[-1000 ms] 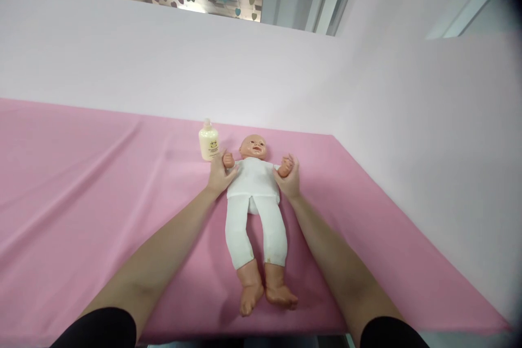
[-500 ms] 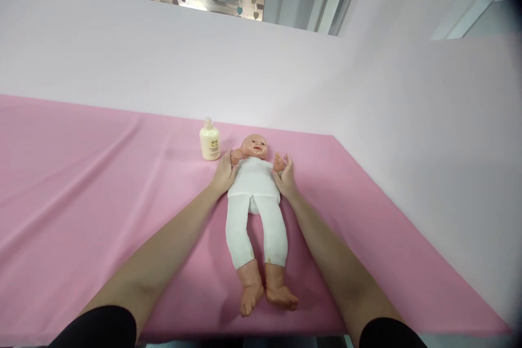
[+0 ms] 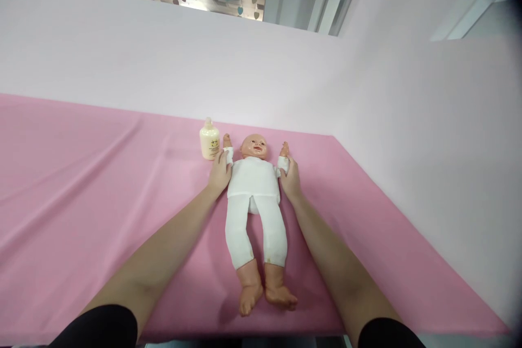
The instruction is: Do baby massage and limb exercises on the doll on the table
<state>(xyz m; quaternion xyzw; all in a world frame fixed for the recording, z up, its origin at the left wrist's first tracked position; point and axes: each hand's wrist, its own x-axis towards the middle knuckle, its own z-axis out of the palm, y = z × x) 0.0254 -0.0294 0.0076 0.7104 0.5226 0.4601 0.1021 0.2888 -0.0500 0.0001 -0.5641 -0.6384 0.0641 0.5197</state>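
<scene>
Doll [image 3: 253, 174] lies face-up on the pink desk [image 3: 81, 185], my left hand [image 3: 219, 173] and right hand [image 3: 290, 179] each pinching a raised arm to keep both pinned overhead, bottle [image 3: 209, 141] standing just beside.

Glossy plastic doll [image 3: 253, 185] on matt pink cloth [image 3: 101, 174].

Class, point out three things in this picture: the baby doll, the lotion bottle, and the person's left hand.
baby doll [image 3: 253, 176]: head view, on the white shirt over its chest.
lotion bottle [image 3: 209, 143]: head view, on the cream body below the cap.
left hand [image 3: 219, 173]: head view, on the back of the hand at the doll's arm.
</scene>
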